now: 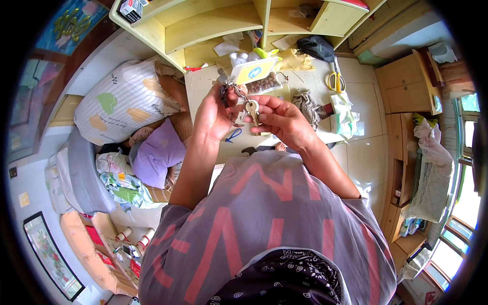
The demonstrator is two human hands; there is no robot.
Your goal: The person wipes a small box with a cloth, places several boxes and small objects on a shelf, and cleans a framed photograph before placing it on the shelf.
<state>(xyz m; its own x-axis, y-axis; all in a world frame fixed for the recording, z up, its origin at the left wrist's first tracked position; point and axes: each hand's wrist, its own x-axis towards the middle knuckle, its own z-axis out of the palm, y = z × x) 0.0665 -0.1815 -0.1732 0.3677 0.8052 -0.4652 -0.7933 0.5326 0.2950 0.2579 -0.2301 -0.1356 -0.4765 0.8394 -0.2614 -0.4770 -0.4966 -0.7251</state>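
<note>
A bunch of metal keys hangs between my two hands, above the near part of a pale tabletop. My left hand is closed round the ring end of the bunch, where several darker pieces cluster. Between thumb and fingers, my right hand grips one of the brass-coloured keys. Just beyond the keys stands a white and yellow card or panel with a blue mark. A blue cord loop lies below my left hand.
Yellow-handled scissors, a black bag, a grey crumpled cloth and a bag of brown round pieces lie on the table. A yellow shelf unit rises at the back. Pillows, including a purple one, are on the left.
</note>
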